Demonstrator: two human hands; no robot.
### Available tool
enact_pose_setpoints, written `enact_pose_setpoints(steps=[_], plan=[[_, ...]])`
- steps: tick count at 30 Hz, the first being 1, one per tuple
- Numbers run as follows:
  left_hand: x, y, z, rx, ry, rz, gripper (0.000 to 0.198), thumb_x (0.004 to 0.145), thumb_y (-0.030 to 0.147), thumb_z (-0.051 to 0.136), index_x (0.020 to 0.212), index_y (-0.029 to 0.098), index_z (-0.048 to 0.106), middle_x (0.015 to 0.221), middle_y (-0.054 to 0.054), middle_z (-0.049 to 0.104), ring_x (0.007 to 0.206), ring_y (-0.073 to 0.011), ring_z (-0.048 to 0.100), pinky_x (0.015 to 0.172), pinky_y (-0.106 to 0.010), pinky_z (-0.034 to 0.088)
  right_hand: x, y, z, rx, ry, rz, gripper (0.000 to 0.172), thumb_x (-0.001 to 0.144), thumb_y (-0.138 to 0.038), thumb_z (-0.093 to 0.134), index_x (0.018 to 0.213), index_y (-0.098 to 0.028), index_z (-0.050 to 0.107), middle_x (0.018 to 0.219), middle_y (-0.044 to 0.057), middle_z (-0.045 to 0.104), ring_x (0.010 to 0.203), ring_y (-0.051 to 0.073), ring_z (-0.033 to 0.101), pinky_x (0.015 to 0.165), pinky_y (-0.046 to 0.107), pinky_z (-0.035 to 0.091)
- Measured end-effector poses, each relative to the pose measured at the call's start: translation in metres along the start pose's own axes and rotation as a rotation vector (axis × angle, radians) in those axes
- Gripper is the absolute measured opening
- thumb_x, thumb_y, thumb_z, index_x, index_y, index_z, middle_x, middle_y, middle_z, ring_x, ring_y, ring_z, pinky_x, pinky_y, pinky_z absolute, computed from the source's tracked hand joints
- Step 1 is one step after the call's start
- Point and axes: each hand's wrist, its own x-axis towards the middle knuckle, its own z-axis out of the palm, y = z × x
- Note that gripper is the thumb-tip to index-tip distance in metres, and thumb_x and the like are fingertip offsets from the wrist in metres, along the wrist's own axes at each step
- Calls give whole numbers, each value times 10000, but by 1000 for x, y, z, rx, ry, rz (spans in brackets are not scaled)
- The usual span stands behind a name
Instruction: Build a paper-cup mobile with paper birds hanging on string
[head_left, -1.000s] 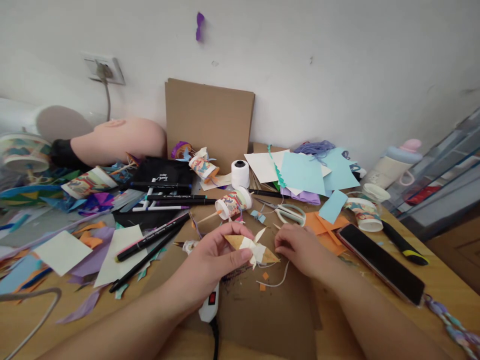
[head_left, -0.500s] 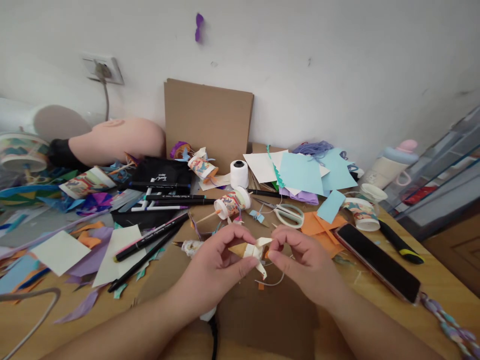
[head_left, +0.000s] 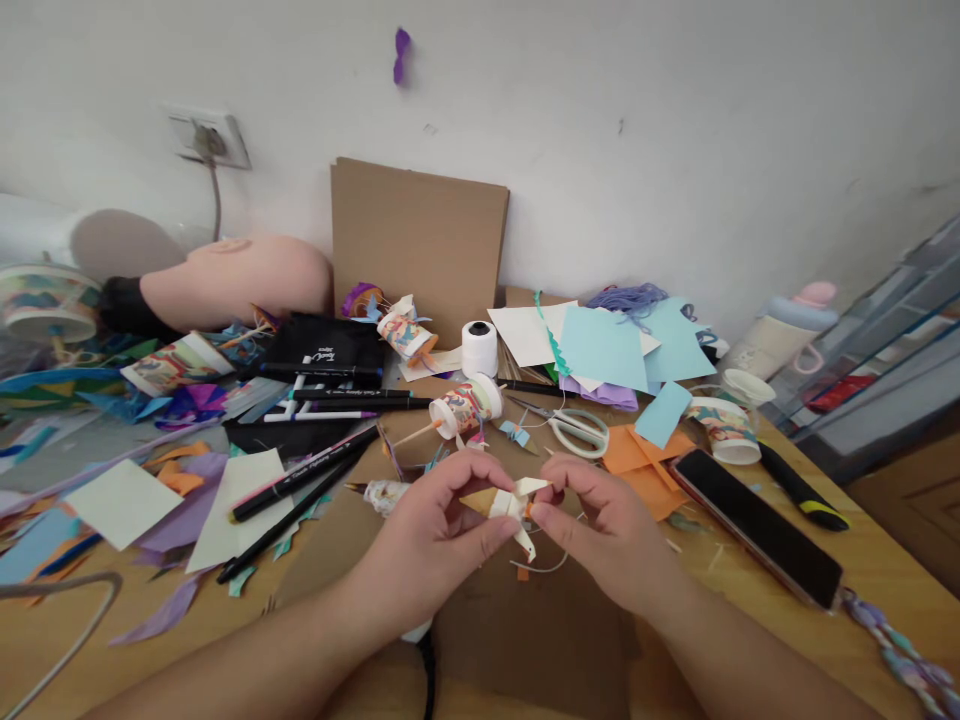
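Observation:
A small cream folded paper crane [head_left: 510,503] with a tan, pointed wing is pinched between the thumb and fingers of my left hand [head_left: 450,515]. Its head, marked with a dark dot, points down toward me. My right hand [head_left: 592,510] is closed in a pinch against the crane's right side, beside the other wing tip. A bit of orange shows at that thumb tip, but what the fingers grip is hidden. Below the hands curves a thin white string [head_left: 551,568]. Beneath lies a brown cardboard sheet [head_left: 532,640].
Beyond the hands lie a printed paper cup [head_left: 466,405], scissors [head_left: 577,432] and a white thread spool [head_left: 478,348]. Markers [head_left: 300,475] and paper scraps spread leftward. On the right are orange paper [head_left: 630,450], a phone [head_left: 757,525] and a black-yellow handled tool [head_left: 802,487].
The crane has tilted slightly and its right wing tip sits a little further right and lower. Both hands stay in nearly the same place; the view shifts very slightly.

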Motion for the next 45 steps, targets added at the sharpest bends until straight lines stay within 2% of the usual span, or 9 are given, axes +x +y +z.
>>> enact_pose_setpoints(steps=[8, 13, 26, 31, 38, 42, 45], plan=[[-2, 0, 0, 12, 0, -23, 223, 781, 349, 673, 934, 205, 599, 973, -38, 635, 881, -193, 575, 528, -210, 355, 0, -1, 0, 0, -21, 29, 151, 838, -276, 625, 722, -199, 565, 746, -21, 524, 713, 145, 479, 665, 283, 371], [-1, 1, 0, 21, 25, -8, 233, 758, 340, 695, 917, 199, 599, 947, -40, 631, 953, -220, 586, 552, -214, 382, -1, -3, 1, -18, -17, 34, 152, 831, -285, 627, 718, -198, 576, 744, -15, 524, 723, 155, 485, 663, 292, 375], [0, 1, 1, 52, 44, -14, 242, 755, 363, 682, 903, 189, 603, 914, -39, 618, 857, -195, 580, 539, -214, 381, 0, -1, 2, -103, -2, -9, 157, 829, -277, 619, 703, -198, 569, 725, -18, 537, 719, 161, 509, 691, 317, 387], [1, 1, 1, 42, 32, 18, 204, 764, 333, 674, 900, 191, 620, 903, -38, 622, 873, -198, 587, 542, -211, 393, -1, -2, 3, -127, 11, -8, 152, 815, -272, 633, 707, -199, 554, 730, -22, 532, 723, 159, 505, 700, 316, 390], [1, -2, 2, 73, 55, 101, 148, 772, 275, 680, 888, 191, 643, 890, -33, 626, 835, -180, 586, 612, -228, 439, 0, -3, 6, -62, 5, 42, 155, 808, -253, 618, 703, -201, 516, 749, -23, 490, 701, 141, 475, 611, 270, 380], [1, -1, 1, 38, 58, 47, 173, 758, 296, 702, 882, 192, 642, 885, -26, 629, 778, -167, 578, 587, -225, 428, 0, -4, 5, 28, -13, 61, 168, 823, -274, 622, 712, -202, 519, 762, -17, 487, 714, 145, 475, 623, 274, 381], [1, 0, 0, 8, 53, -43, 232, 743, 339, 719, 904, 196, 631, 886, -14, 629, 654, -127, 529, 511, -211, 363, -1, -2, 2, 115, -16, 50, 172, 859, -305, 611, 741, -208, 532, 784, -12, 495, 733, 151, 477, 649, 280, 390]])
